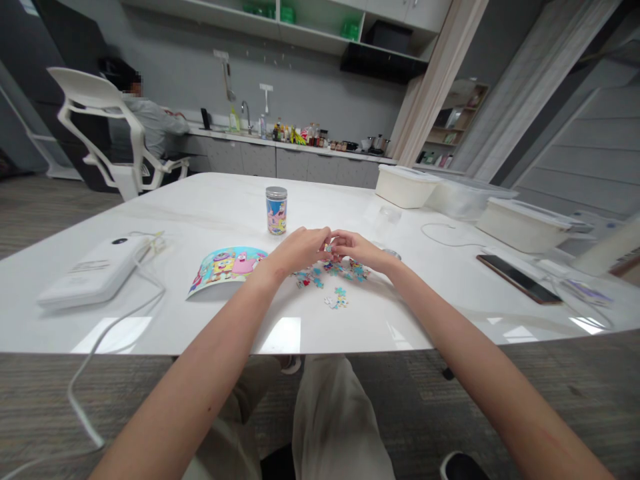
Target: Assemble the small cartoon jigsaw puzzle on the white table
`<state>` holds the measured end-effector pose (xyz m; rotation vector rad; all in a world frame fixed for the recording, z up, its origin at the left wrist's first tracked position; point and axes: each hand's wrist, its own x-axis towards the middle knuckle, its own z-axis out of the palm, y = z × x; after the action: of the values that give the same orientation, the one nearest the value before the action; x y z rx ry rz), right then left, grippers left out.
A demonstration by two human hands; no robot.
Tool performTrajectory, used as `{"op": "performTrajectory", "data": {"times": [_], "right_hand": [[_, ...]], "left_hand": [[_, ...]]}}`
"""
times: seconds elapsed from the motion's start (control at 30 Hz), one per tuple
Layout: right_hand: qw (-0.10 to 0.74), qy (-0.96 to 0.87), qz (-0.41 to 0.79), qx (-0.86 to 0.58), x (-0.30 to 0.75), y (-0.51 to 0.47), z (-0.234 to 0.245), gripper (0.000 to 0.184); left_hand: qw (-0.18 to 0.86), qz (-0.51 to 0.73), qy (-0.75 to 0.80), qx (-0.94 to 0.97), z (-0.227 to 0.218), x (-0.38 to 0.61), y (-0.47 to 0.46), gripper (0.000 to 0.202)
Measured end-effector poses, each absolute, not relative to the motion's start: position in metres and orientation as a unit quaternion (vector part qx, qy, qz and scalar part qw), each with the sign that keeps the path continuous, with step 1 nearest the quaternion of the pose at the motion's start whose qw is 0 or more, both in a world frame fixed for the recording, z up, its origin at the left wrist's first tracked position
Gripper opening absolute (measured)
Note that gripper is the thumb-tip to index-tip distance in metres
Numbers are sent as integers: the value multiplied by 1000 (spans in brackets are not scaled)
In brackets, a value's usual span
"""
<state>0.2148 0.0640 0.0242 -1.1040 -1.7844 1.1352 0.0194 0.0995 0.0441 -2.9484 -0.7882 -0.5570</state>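
My left hand (304, 247) and my right hand (354, 245) meet fingertip to fingertip above a loose heap of small jigsaw puzzle pieces (311, 277), mostly light blue. Both are closed in a pinch around a small pale puzzle piece (329, 248), partly hidden by the fingers. Nearer to me lies a little group of pieces (340, 293), one of them white side up. Left of my left hand, a curled picture sheet (227, 265) with cartoon figures rests on the table. Behind it stands an upright jar (277, 212) with a silver lid and a cartoon label.
A white power bank (93, 272) with cables lies on the left of the white table (200, 333). At right are a phone (519, 279), a cable and lidded plastic boxes (406, 187). A person (150, 123) sits beyond the table, near the kitchen counter.
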Motion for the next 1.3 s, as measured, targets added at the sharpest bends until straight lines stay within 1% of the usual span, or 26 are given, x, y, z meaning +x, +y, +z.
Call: {"op": "performTrajectory", "data": {"times": [0.17, 0.3, 0.4, 0.53, 0.6, 1.13, 1.3], "right_hand": [[367, -701, 450, -415, 216, 67, 23, 33], [372, -694, 458, -412, 216, 67, 23, 36], [379, -691, 453, -418, 216, 64, 25, 32], [370, -691, 443, -436, 215, 61, 28, 18], [366, -688, 442, -443, 214, 60, 29, 15], [373, -681, 443, -448, 213, 58, 30, 26], [379, -677, 442, -450, 215, 60, 28, 31]], "left_hand": [[19, -180, -263, -948, 44, 19, 101, 18], [20, -176, -263, -948, 45, 19, 100, 17], [18, -178, -266, -947, 44, 19, 101, 17], [14, -186, -260, -947, 42, 18, 102, 19], [13, -188, -255, -948, 42, 18, 102, 18], [23, -177, -260, -949, 44, 18, 102, 13], [27, -174, -261, -949, 44, 19, 101, 18]]}}
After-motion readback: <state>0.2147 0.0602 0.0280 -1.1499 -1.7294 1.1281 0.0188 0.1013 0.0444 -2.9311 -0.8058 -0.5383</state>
